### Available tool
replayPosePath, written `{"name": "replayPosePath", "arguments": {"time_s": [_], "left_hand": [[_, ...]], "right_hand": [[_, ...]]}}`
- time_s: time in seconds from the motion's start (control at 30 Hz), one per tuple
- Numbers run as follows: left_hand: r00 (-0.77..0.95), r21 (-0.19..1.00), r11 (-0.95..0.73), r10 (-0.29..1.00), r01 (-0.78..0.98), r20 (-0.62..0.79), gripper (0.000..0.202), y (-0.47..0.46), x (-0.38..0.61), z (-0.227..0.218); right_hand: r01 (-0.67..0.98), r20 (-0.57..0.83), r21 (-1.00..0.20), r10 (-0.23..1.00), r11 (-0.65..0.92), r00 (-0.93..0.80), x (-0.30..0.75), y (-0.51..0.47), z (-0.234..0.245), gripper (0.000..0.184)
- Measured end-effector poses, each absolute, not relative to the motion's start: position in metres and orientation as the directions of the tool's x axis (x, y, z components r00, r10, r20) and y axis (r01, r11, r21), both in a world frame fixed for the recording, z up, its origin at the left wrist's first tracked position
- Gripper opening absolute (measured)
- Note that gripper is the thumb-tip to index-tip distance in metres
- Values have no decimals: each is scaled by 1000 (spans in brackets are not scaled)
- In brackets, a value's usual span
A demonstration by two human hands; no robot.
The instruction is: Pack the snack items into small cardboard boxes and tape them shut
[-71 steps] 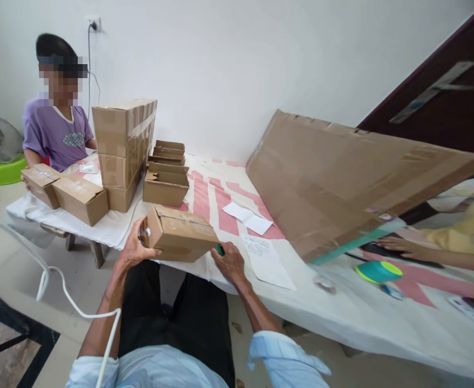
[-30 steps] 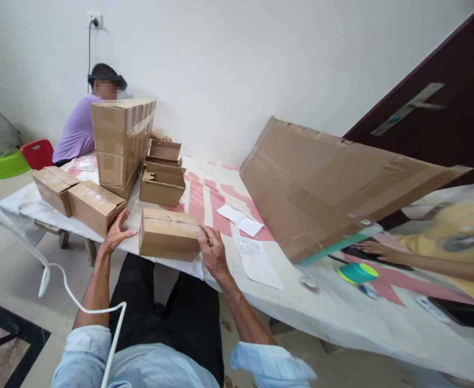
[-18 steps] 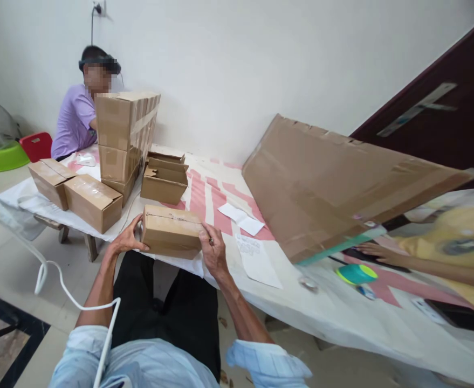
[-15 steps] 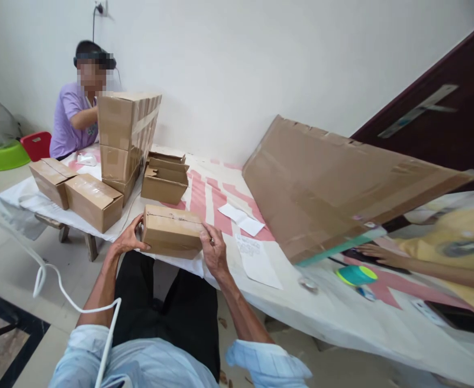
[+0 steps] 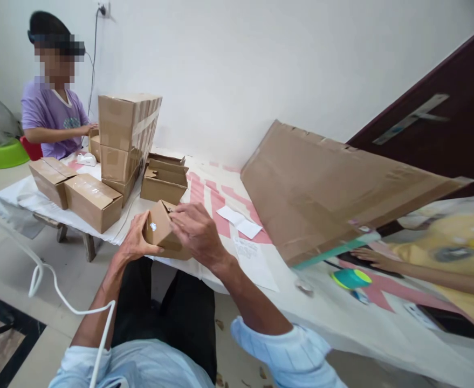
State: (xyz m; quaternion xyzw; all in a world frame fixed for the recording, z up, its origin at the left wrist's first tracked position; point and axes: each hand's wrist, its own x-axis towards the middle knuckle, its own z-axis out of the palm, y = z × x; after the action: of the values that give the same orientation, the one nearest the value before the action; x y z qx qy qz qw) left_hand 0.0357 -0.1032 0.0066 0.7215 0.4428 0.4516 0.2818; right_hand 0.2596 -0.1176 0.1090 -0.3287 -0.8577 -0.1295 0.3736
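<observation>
The small cardboard box (image 5: pixel 158 230) is tilted just over the near edge of the table (image 5: pixel 342 318). The left hand (image 5: pixel 135 247) curls around its left end, and the right hand (image 5: pixel 196 233) covers its top with bent fingers gripping. The box is plain brown card with sharp corners and a small white sticker on its end. A paper sheet (image 5: pixel 256 260) lies flat on free cloth to the right. Two closed boxes (image 5: pixel 93 202) stand near on the left, open boxes (image 5: pixel 164 183) behind. A large flat cardboard sheet (image 5: pixel 325 188) leans at the far right.
</observation>
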Motion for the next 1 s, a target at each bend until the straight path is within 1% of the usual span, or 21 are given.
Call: {"name": "replayPosePath", "arguments": {"time_s": [0.03,0.1,0.2,0.27,0.37,0.43,0.5,0.63,0.8,0.87,0.93,1.0], "left_hand": [[197,801,-450,893,395,404,126,-105,39,10],[193,799,-446,895,403,402,127,-110,46,16],[188,795,-453,891,403,413,128,-115,54,23],[184,788,-459,888,411,422,127,-117,57,25],[177,786,-458,888,415,424,121,-119,61,26],[175,789,-464,885,402,431,119,-119,63,25],[177,790,-473,880,390,440,120,-119,64,24],[182,788,-474,880,394,438,120,-120,64,25],[187,790,-463,886,402,425,119,-121,64,28],[188,791,-471,882,391,432,119,-121,64,27],[190,793,-471,882,386,431,120,-121,63,26],[190,795,-466,885,389,425,121,-121,62,25]], "right_hand": [[651,663,44,466,757,-586,250,-119,116,22],[658,525,156,503,736,-687,235,-119,125,20],[676,351,273,583,685,-732,227,-113,129,16],[672,278,322,612,667,-740,226,-110,130,15],[659,250,359,613,661,-750,228,-105,127,12],[649,265,357,593,672,-760,230,-102,123,9],[640,293,330,569,694,-768,232,-100,119,7],[640,333,277,553,716,-764,234,-97,113,9],[661,330,331,573,673,-750,232,-96,111,14],[669,340,329,578,666,-742,231,-95,109,16],[668,358,282,570,689,-739,230,-95,109,18],[639,391,154,547,754,-740,232,-98,112,18]]}}
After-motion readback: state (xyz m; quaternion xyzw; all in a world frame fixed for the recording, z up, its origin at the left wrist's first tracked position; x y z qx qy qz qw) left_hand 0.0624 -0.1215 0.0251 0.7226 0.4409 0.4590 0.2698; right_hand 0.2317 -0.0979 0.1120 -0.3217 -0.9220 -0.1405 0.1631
